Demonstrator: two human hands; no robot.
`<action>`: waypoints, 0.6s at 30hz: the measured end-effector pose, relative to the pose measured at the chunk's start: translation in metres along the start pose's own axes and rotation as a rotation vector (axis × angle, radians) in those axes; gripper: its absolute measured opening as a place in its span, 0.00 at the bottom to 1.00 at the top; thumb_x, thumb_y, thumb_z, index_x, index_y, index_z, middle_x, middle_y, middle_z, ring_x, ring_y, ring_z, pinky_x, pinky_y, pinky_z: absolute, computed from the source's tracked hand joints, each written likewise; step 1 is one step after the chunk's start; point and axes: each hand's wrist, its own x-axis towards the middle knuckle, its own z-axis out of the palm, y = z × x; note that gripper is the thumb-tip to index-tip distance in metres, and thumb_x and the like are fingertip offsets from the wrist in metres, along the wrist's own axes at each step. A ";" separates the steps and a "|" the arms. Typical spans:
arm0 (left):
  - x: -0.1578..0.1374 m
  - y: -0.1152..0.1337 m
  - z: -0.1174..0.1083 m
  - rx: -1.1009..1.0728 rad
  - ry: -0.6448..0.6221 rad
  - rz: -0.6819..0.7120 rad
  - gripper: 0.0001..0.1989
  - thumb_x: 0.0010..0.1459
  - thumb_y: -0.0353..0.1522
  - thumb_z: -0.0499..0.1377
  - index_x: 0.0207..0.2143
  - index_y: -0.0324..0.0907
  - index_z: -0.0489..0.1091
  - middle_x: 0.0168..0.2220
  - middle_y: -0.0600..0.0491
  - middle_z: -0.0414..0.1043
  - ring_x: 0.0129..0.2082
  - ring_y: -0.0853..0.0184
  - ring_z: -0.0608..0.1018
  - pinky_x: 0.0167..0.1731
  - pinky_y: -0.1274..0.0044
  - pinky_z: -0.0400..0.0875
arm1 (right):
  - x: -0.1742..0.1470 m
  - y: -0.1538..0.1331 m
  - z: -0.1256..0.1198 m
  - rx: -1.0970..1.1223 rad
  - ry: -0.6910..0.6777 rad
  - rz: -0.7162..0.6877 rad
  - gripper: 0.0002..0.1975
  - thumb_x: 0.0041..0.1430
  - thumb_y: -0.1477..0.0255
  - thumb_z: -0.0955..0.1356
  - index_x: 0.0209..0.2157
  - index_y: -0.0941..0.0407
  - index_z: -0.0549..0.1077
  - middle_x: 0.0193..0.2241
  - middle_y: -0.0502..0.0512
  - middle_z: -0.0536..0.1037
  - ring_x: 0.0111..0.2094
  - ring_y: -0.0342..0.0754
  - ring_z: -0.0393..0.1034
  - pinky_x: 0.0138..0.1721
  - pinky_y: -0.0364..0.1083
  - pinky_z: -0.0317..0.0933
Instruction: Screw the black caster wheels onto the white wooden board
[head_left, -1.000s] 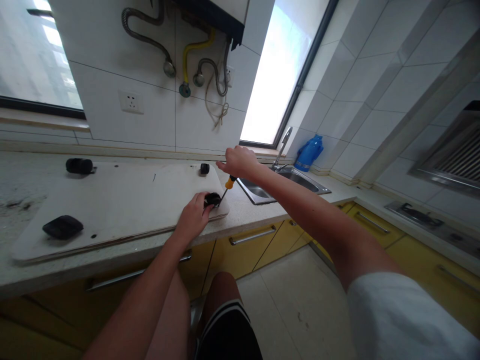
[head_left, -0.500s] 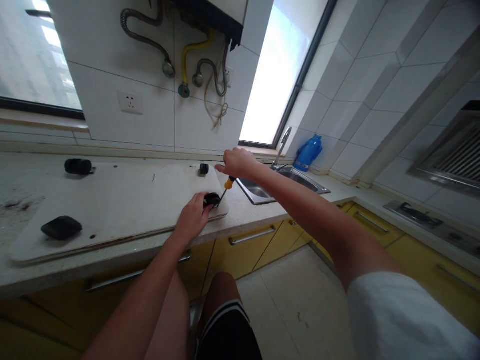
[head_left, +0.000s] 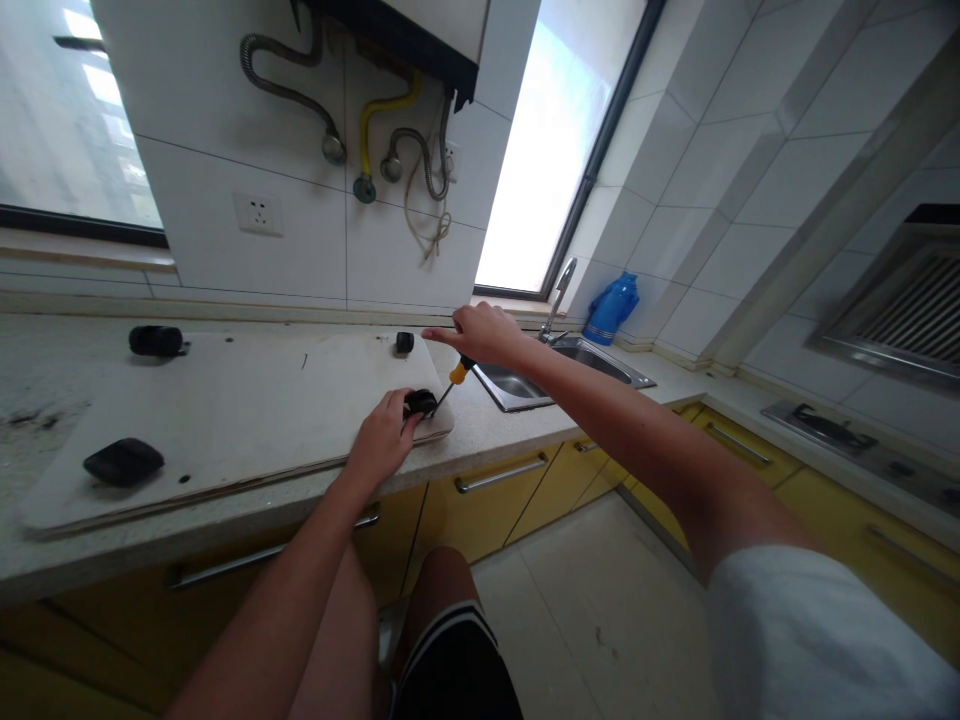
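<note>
A white board (head_left: 247, 410) with rounded corners lies on the counter. At its near right corner, my left hand (head_left: 381, 435) is closed around a black plastic foot (head_left: 422, 402), pressing it against the board. My right hand (head_left: 487, 335) grips a screwdriver (head_left: 458, 372) with a yellow and black handle, index finger stretched out to the left. The screwdriver slants down, its tip at the black foot. Three more black pieces sit on the board: a small one (head_left: 404, 342) at the far right corner, a pointed one (head_left: 124, 462) near left, and another (head_left: 156, 341) far left.
A steel sink (head_left: 517, 390) with a tap (head_left: 559, 300) lies right of the board, a blue wrapped object (head_left: 611, 308) behind it. Yellow drawers (head_left: 495, 490) run under the counter. Hoses and a yellow pipe (head_left: 365, 130) hang on the wall. A stove (head_left: 825, 430) stands far right.
My right hand has turned slightly on the screwdriver, its index finger now reaching further left. The screwdriver leans a little more. My left hand stays on the black foot.
</note>
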 end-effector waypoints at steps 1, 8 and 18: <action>0.000 0.000 0.000 -0.005 -0.001 -0.004 0.17 0.71 0.32 0.60 0.60 0.42 0.71 0.57 0.39 0.80 0.56 0.49 0.85 0.58 0.58 0.81 | -0.003 0.000 0.000 0.014 0.013 -0.026 0.40 0.71 0.33 0.63 0.37 0.58 0.81 0.35 0.67 0.83 0.37 0.56 0.75 0.37 0.50 0.57; -0.001 0.001 -0.001 -0.022 0.011 -0.002 0.17 0.72 0.31 0.58 0.61 0.43 0.71 0.58 0.40 0.81 0.57 0.50 0.85 0.58 0.59 0.80 | -0.028 0.004 0.003 0.153 0.091 -0.249 0.28 0.72 0.44 0.71 0.33 0.55 0.74 0.30 0.52 0.79 0.30 0.45 0.64 0.35 0.48 0.52; -0.001 0.002 -0.001 -0.028 0.004 -0.016 0.16 0.72 0.32 0.59 0.60 0.43 0.71 0.57 0.40 0.81 0.56 0.49 0.85 0.60 0.58 0.80 | -0.042 0.013 0.021 0.214 0.143 -0.275 0.12 0.78 0.61 0.68 0.41 0.54 0.70 0.44 0.57 0.82 0.37 0.48 0.67 0.39 0.48 0.52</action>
